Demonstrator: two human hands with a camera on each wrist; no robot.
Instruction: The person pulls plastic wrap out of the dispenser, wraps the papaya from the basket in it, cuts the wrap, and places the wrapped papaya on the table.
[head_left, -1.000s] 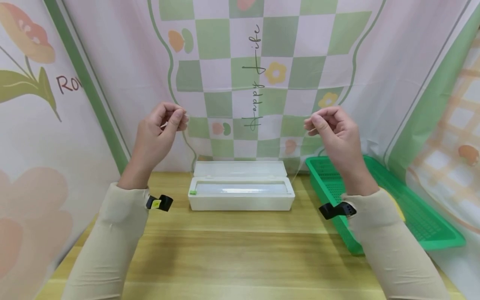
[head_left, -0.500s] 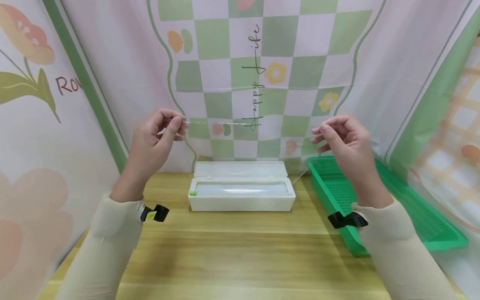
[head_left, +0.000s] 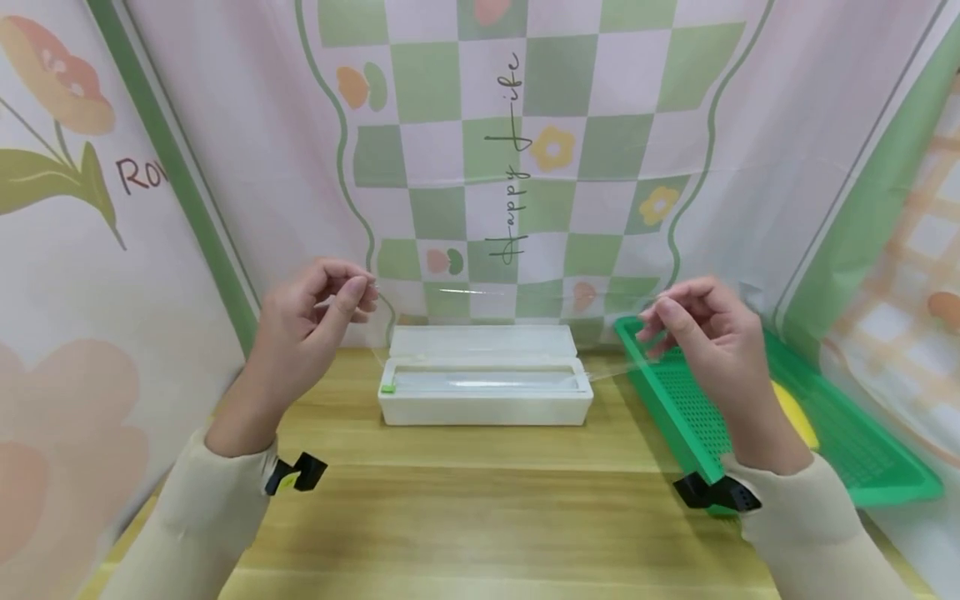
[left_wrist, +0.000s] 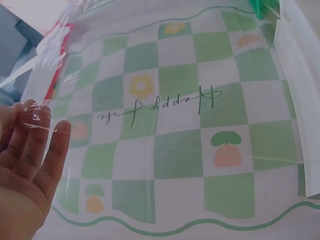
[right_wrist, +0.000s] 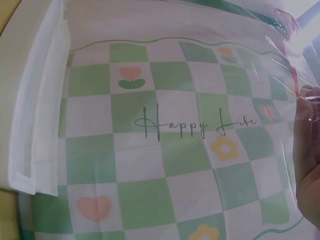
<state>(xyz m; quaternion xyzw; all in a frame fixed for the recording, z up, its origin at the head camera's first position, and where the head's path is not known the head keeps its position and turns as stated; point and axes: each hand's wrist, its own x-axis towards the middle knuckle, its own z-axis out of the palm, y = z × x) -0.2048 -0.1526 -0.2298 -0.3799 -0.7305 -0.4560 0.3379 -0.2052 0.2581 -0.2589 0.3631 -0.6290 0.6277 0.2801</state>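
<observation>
Stretching between the two raised hands is a sheet of clear cling film [head_left: 480,333], drawn out of the white dispenser box [head_left: 483,400] that sits with its lid open at the middle of the wooden tabletop [head_left: 480,517]. The left hand [head_left: 311,321] pinches the film's left corner between thumb and curled fingertips, held up just left of the box and above the tabletop; in the left wrist view the wrinkled film edge [left_wrist: 45,115] lies against the fingers [left_wrist: 35,145] of that hand [left_wrist: 25,175]. The right hand [head_left: 701,333] pinches the opposite corner in the same way, hovering over the near left part of the green perforated tray [head_left: 862,467] that rests on the tabletop to the right of the box; in the right wrist view only the edge of this hand [right_wrist: 307,160] shows, with crinkled film [right_wrist: 285,60] over it. The film's top edge [head_left: 472,292] catches the light as a thin bright line between the hands, and its lower part runs down toward the slot of the box. A small green slider [head_left: 387,387] sits at the left end of the box's front rail. Something yellow [head_left: 797,415] lies in the tray, partly hidden by the right wrist. Each wrist carries a black strap over a beige sleeve. A checked green and pink cloth [head_left: 525,125] printed with script and flowers hangs behind the tabletop.
</observation>
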